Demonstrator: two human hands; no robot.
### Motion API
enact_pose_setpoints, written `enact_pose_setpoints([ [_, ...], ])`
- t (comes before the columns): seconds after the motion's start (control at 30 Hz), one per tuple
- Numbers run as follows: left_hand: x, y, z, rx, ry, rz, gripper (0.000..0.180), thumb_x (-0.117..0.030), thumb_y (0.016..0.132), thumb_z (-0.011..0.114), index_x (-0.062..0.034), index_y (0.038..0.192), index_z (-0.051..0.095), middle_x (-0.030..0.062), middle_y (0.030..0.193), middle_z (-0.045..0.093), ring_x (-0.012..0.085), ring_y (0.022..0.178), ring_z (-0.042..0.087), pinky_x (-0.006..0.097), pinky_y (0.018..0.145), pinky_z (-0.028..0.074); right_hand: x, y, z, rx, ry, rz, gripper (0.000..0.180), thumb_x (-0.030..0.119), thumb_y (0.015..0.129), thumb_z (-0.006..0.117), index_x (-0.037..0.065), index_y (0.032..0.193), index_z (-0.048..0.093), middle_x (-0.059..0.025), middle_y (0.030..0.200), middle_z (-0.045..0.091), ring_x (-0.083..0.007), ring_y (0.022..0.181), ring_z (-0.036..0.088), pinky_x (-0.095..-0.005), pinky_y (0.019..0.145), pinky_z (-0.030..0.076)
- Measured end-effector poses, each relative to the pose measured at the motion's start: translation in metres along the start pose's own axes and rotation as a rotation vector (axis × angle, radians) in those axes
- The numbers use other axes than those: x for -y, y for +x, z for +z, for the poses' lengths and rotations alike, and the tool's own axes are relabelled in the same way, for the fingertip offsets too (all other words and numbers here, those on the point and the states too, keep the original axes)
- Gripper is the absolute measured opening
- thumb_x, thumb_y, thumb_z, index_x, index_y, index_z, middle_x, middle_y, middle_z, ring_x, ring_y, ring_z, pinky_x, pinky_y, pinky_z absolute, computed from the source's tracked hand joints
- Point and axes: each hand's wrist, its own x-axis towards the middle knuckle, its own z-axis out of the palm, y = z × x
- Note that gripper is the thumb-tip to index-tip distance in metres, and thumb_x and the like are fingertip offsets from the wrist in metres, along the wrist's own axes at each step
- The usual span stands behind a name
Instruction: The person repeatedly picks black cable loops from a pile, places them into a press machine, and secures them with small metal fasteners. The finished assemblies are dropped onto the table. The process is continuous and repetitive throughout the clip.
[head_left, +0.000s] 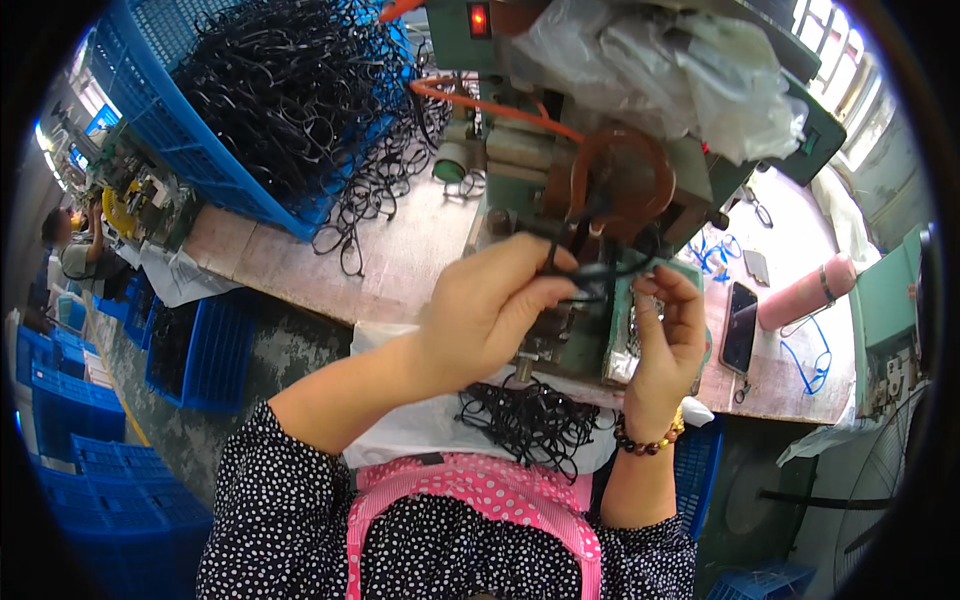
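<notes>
My left hand (480,310) pinches a black eyeglass frame (596,272) between thumb and fingers, in front of the green machine (517,145). Motion blurs the frame, and its far end reaches toward my right hand (665,345). The thumb and forefinger of that right hand are pressed together; whatever lies between them is too small to make out. Beside the right fingers sits a narrow tray (622,362) of small shiny metal parts. Across my lap, on white cloth, lies a heap of black frames (535,425).
A blue basket (165,110) heaped with black frames stands at the back left; some spill onto the table (265,255). Plastic sheeting (650,70) covers the machine top. To the right are a phone (739,328), a pink bottle (808,292) and blue frames (812,362). A person (82,255) works far left.
</notes>
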Motion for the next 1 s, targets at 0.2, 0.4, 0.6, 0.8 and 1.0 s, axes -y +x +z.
enact_pose_setpoints([
  [0.2,0.010,0.004,-0.001,0.024,0.048,0.126,0.014,-0.006,0.088,0.067,0.0021,0.099,0.063,0.0157,0.082,0.062,0.0326,0.071,0.062,0.036,0.063,0.049,-0.005,-0.003,-0.025,-0.109,-0.062,-0.083,0.029,-0.008,0.092,0.057,-0.002,0.120,0.057,-0.0087,0.111,0.063,-0.0153,0.105,0.059,-0.0283,0.096,0.044],
  [0.4,0.021,-0.003,0.002,0.013,0.109,0.237,0.020,-0.006,0.083,0.072,0.0023,0.098,0.062,0.0161,0.083,0.063,0.0365,0.075,0.062,0.040,0.065,0.050,-0.045,-0.001,-0.079,-0.268,-0.392,-0.136,0.022,0.001,0.096,0.056,-0.001,0.118,0.060,-0.0087,0.107,0.065,-0.0153,0.098,0.060,-0.0278,0.090,0.046],
  [0.6,0.026,-0.002,0.006,-0.084,0.093,0.378,0.025,-0.009,0.080,0.074,0.0009,0.098,0.061,0.0156,0.085,0.063,0.0364,0.075,0.061,0.043,0.065,0.050,-0.055,-0.006,-0.083,0.137,-1.043,-0.263,0.023,0.006,0.086,0.065,0.001,0.109,0.066,-0.0150,0.110,0.064,-0.0327,0.114,0.055,-0.0417,0.100,0.041],
  [0.8,0.025,-0.002,0.009,-0.139,0.057,0.365,0.020,-0.015,0.083,0.071,-0.0029,0.096,0.061,0.0103,0.078,0.055,0.0333,0.070,0.057,0.042,0.062,0.045,-0.059,0.000,-0.067,0.258,-1.170,-0.378,0.011,0.009,0.084,0.067,0.001,0.091,0.063,-0.0159,0.099,0.061,-0.0379,0.109,0.051,-0.0457,0.098,0.039],
  [1.0,0.025,-0.009,0.004,-0.163,0.080,0.352,0.018,-0.012,0.084,0.070,-0.0043,0.099,0.062,0.0122,0.092,0.060,0.0314,0.083,0.061,0.039,0.069,0.050,-0.065,-0.005,-0.064,0.119,-1.031,-0.378,0.007,0.004,0.088,0.064,0.000,0.094,0.066,-0.0132,0.098,0.066,-0.0312,0.096,0.059,-0.0407,0.090,0.044],
])
